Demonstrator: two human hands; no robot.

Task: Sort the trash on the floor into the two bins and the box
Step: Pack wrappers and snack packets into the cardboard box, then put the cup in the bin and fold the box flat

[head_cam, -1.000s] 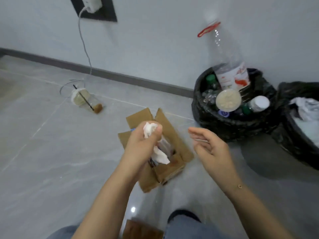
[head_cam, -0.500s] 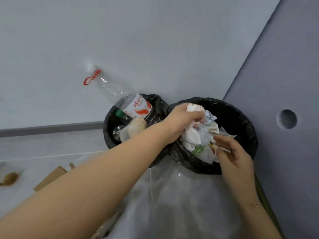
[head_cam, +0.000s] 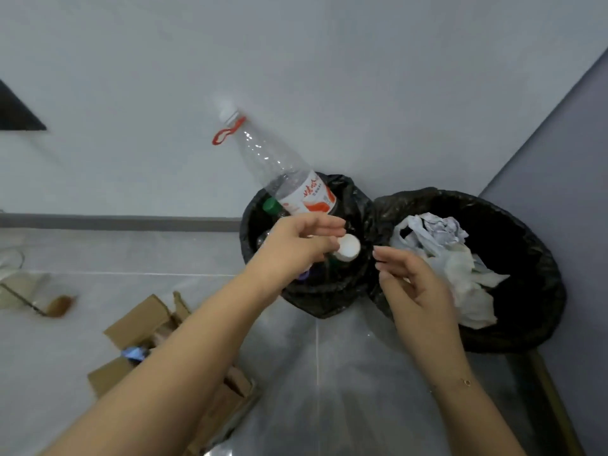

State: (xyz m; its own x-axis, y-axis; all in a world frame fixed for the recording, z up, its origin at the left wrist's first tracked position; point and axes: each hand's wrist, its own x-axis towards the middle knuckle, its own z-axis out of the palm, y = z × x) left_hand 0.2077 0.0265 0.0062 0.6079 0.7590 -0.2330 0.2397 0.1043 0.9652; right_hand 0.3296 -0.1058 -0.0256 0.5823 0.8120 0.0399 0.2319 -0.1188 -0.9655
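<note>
Two bins lined with black bags stand against the wall. The left bin (head_cam: pixel 353 205) holds bottles, among them a tall clear bottle (head_cam: pixel 279 169) with a red loop and one with a white cap (head_cam: pixel 348 247). The right bin (head_cam: pixel 526 251) holds crumpled white paper and tissue (head_cam: pixel 460 268). My left hand (head_cam: pixel 299 248) hovers over the left bin, fingers loose, holding nothing. My right hand (head_cam: pixel 408 278) is between the bins, also holding nothing. A cardboard box (head_cam: pixel 144 320) lies on the floor under my left forearm. A plastic cup (head_cam: pixel 36 294) with brown residue lies at the far left.
A grey wall with a dark baseboard (head_cam: pixel 118 222) runs behind the bins. A darker wall (head_cam: pixel 566 199) closes the corner at the right. Pale floor tiles (head_cam: pixel 329 373) stretch in front of the bins.
My left hand carried the white tissue from over the box to the right bin, let it go there, and has drawn back over the left bin. The view swung right.
</note>
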